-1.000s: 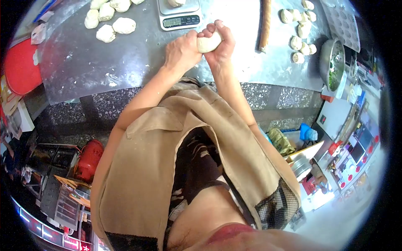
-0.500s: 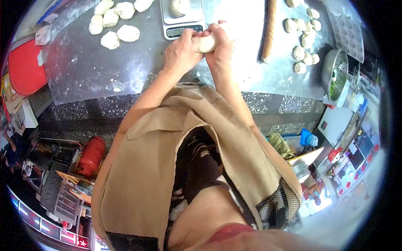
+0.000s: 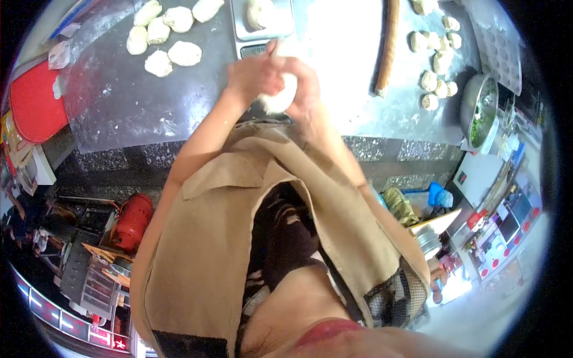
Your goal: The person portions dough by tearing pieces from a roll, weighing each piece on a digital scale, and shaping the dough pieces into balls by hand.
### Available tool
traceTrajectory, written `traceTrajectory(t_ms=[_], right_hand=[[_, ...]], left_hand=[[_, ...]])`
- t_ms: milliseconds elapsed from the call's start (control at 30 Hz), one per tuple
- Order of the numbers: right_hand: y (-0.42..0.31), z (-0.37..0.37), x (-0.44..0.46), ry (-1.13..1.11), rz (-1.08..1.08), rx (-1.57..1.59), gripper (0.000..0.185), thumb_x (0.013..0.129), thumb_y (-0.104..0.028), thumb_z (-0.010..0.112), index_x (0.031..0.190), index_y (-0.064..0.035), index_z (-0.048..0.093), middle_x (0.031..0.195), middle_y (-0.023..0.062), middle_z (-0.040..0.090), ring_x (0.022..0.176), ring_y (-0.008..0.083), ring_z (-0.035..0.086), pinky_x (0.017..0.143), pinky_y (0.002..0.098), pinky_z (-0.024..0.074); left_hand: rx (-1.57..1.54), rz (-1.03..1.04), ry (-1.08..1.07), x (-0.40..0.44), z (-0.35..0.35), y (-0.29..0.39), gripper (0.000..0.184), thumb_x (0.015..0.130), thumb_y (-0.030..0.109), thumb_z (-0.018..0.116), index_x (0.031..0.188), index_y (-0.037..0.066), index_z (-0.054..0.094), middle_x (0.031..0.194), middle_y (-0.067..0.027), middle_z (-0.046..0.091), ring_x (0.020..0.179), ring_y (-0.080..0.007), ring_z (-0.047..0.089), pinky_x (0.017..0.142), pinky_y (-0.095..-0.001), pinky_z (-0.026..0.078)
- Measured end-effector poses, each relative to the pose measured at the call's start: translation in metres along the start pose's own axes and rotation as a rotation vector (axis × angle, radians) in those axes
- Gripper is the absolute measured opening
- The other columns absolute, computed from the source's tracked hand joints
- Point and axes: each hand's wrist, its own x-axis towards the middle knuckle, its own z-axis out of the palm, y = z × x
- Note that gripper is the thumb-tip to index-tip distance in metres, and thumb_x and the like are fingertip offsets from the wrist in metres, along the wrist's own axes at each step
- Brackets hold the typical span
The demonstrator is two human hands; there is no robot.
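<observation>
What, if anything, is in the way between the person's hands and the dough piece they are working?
Nothing visible: the left hand and right hand are directly on the dough piece. The scale sits beyond them, not between.

Head-worn wide view, from above, facing down, close range

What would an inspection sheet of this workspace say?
Surface: smooth grey table, white flecks scattered.
Job's things: rounded pale dough lump; another dough piece on square white scale; bigger dough pieces left, smaller ones right; long brown rod.
Clutter: crumpled white sheet, left edge.
Grippers: bare left hand and right hand around the dough lump, fingers blurred.
Cables: nothing seen on table.
Surroundings: red cylinder, lower left.
</observation>
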Motion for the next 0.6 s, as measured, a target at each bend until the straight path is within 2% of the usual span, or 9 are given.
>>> traceTrajectory(t_ms=[67,133,200,267,300,367,400,500,600], right_hand=[[-0.001,0.013,0.007,0.226,-0.202,-0.292,0.021,0.079,-0.01,0.063,0.095,-0.0007,0.053,0.064,0.0086,0.054,0.054,0.0176,0.056,0.053,0.0301,0.0487],[-0.023,-0.008,0.02,0.393,-0.302,-0.509,0.028,0.079,-0.015,0.066,0.098,0.0001,0.051,0.074,0.0095,0.057,0.059,0.0179,0.058,0.056,0.0306,0.0495],[-0.04,-0.029,0.036,0.509,-0.388,-0.645,0.059,0.075,-0.019,0.069,0.122,0.0036,0.041,0.107,0.0139,0.054,0.088,0.0226,0.058,0.069,0.0325,0.0502],[-0.05,-0.048,0.055,0.446,-0.41,-0.978,0.066,0.075,-0.02,0.068,0.128,0.0045,0.037,0.111,0.0162,0.052,0.094,0.0239,0.057,0.075,0.0339,0.0499],[-0.05,-0.041,0.061,0.432,-0.411,-0.985,0.066,0.075,-0.02,0.068,0.128,0.0045,0.037,0.111,0.0162,0.052,0.094,0.0239,0.057,0.075,0.0339,0.0499],[-0.049,-0.024,0.073,0.672,-0.441,-1.336,0.063,0.074,-0.023,0.068,0.124,0.0047,0.042,0.109,0.0177,0.056,0.093,0.0253,0.059,0.077,0.0355,0.0503],[-0.049,-0.026,0.079,0.662,-0.443,-1.338,0.063,0.074,-0.023,0.068,0.124,0.0047,0.042,0.109,0.0177,0.056,0.093,0.0253,0.059,0.077,0.0355,0.0503],[-0.048,-0.037,0.102,0.666,-0.425,-1.526,0.064,0.068,-0.032,0.071,0.114,0.0052,0.05,0.1,0.0224,0.062,0.089,0.0314,0.064,0.075,0.0368,0.0518],[-0.036,-0.059,0.123,0.641,-0.409,-1.908,0.068,0.064,-0.038,0.072,0.114,0.0028,0.051,0.106,0.0229,0.057,0.099,0.0356,0.057,0.084,0.0402,0.0471]], left_hand=[[-0.031,-0.128,0.028,0.008,0.008,-0.014,0.051,0.074,0.048,0.061,0.11,0.012,0.054,0.091,-0.0141,0.066,0.086,-0.0344,0.064,0.073,-0.0441,0.049],[0.066,-0.361,0.037,0.012,-0.013,0.004,0.056,0.073,0.05,0.064,0.108,0.007,0.054,0.092,-0.0191,0.066,0.087,-0.0366,0.063,0.074,-0.0454,0.049],[0.077,-0.399,0.139,0.028,-0.03,0.01,0.063,0.074,0.056,0.062,0.113,0.008,0.052,0.093,-0.0229,0.065,0.089,-0.0383,0.063,0.074,-0.0451,0.048],[0.112,-0.433,0.223,0.056,-0.032,0.001,0.064,0.073,0.058,0.061,0.11,0.006,0.055,0.094,-0.024,0.064,0.09,-0.038,0.063,0.076,-0.0445,0.048],[0.109,-0.436,0.238,0.068,-0.033,-0.003,0.064,0.073,0.058,0.061,0.11,0.006,0.055,0.094,-0.024,0.064,0.09,-0.038,0.063,0.076,-0.0445,0.048],[0.16,-0.487,0.15,0.081,-0.035,-0.01,0.063,0.07,0.057,0.06,0.107,0.006,0.059,0.097,-0.022,0.065,0.092,-0.0366,0.062,0.078,-0.0427,0.048],[0.16,-0.491,0.159,0.079,-0.038,-0.014,0.063,0.07,0.057,0.06,0.107,0.006,0.059,0.097,-0.022,0.065,0.092,-0.0366,0.062,0.078,-0.0427,0.048],[-0.037,-0.523,0.098,0.053,-0.053,-0.028,0.056,0.067,0.048,0.06,0.105,0.006,0.061,0.097,-0.0178,0.066,0.092,-0.0327,0.063,0.08,-0.0402,0.048],[-0.119,-0.484,0.166,-0.006,-0.056,-0.054,0.049,0.069,0.042,0.061,0.1,0.004,0.06,0.098,-0.0201,0.064,0.093,-0.0349,0.061,0.079,-0.0405,0.048]])
